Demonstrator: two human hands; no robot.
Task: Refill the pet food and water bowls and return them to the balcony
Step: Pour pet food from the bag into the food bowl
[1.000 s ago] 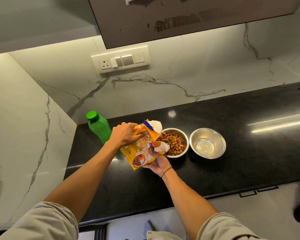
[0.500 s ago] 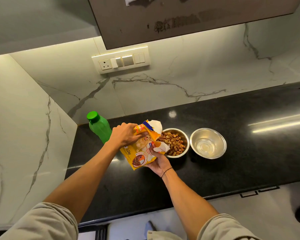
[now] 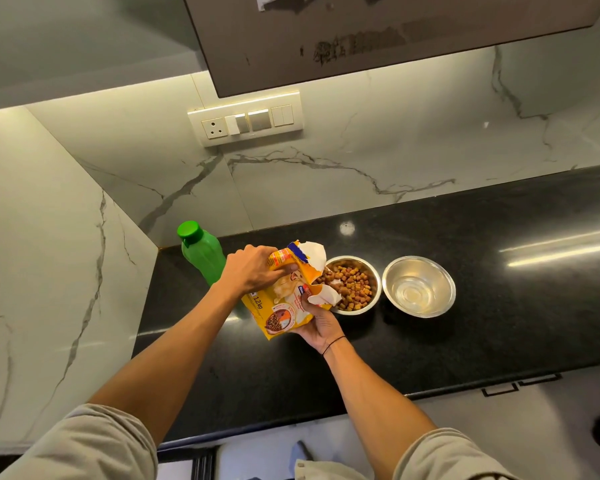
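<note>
Yellow kibble bag (image 3: 284,299), unmoved over the last second, gripped by left hand (image 3: 253,271) and right hand (image 3: 317,323) above filled steel food bowl (image 3: 352,285): pouring seems finished.

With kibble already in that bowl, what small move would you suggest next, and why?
Probably tip the food bag back upright and stop pouring: the food bowl looks well filled, and both the left hand and right hand hold the bag's open mouth over its rim.
</note>
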